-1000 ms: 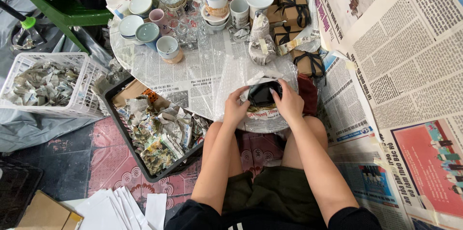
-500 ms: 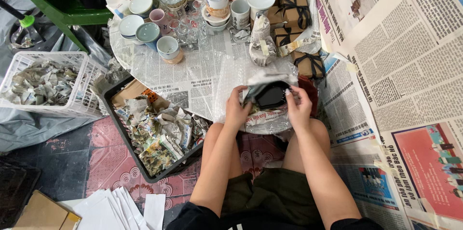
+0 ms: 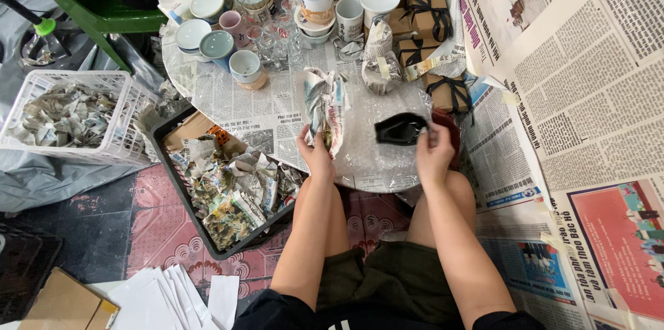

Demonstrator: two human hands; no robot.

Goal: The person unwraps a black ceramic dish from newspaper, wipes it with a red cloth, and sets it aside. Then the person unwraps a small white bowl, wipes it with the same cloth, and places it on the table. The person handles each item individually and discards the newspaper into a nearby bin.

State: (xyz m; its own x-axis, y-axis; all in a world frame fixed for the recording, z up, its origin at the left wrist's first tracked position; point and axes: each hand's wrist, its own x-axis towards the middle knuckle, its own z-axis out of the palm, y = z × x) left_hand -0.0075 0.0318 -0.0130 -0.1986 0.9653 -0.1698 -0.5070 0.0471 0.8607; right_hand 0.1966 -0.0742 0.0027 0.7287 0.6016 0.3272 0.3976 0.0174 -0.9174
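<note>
Over bubble wrap (image 3: 373, 143), left hand (image 3: 317, 153) grips crumpled newspaper (image 3: 324, 110).

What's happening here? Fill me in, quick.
A person sits at a low round table covered in newspaper. The left hand holds up a crumpled newspaper wrapping. The right hand touches a black dish lying on bubble wrap. Cups and ribbon-tied boxes crowd the far side of the table. A black crate and a white basket beside it hold crumpled paper.
</note>
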